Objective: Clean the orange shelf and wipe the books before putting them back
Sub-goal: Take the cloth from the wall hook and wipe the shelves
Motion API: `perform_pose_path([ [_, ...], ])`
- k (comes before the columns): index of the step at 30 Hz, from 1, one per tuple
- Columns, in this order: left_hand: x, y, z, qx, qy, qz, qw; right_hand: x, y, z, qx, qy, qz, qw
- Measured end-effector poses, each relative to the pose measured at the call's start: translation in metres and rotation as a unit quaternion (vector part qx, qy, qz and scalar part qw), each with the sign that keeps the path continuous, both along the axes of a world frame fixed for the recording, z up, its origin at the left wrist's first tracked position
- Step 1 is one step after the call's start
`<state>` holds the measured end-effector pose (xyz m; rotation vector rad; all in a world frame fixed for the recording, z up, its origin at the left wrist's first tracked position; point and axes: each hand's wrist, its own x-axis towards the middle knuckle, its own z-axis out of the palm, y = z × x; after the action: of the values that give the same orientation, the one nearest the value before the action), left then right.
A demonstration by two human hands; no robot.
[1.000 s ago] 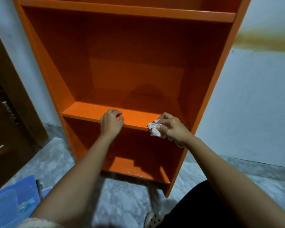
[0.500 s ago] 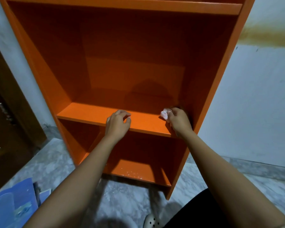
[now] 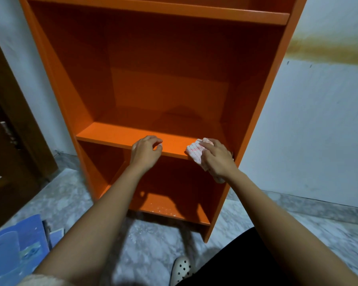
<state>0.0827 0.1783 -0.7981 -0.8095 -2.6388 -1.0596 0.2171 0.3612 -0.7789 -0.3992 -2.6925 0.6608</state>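
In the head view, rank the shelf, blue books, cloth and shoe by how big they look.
Largest: shelf, then blue books (nearer the camera, partly cut off), then cloth and shoe, too alike to rank.
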Motion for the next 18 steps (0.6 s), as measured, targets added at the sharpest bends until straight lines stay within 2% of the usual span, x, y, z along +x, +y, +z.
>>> perform_pose_path([
  [2,0.001,-0.002,0.001,-0.005,-0.005,-0.002,1.000,0.003,0.000,0.000,0.028,-0.023,0.021,0.999],
  [7,0.002,-0.005,0.004,-0.010,-0.015,-0.013,1.000,0.007,0.000,-0.003,0.022,0.065,0.020,0.997],
  [11,0.002,-0.006,0.003,-0.006,-0.014,-0.013,1.000,0.007,0.004,-0.004,0.043,0.077,0.018,0.996],
  [14,0.001,-0.007,0.002,0.001,-0.012,-0.014,1.000,0.011,0.009,-0.008,0.077,0.053,0.047,0.995],
  [18,0.000,-0.008,0.000,0.009,-0.001,-0.015,1.000,0.014,0.016,-0.010,0.162,-0.029,0.095,0.982],
])
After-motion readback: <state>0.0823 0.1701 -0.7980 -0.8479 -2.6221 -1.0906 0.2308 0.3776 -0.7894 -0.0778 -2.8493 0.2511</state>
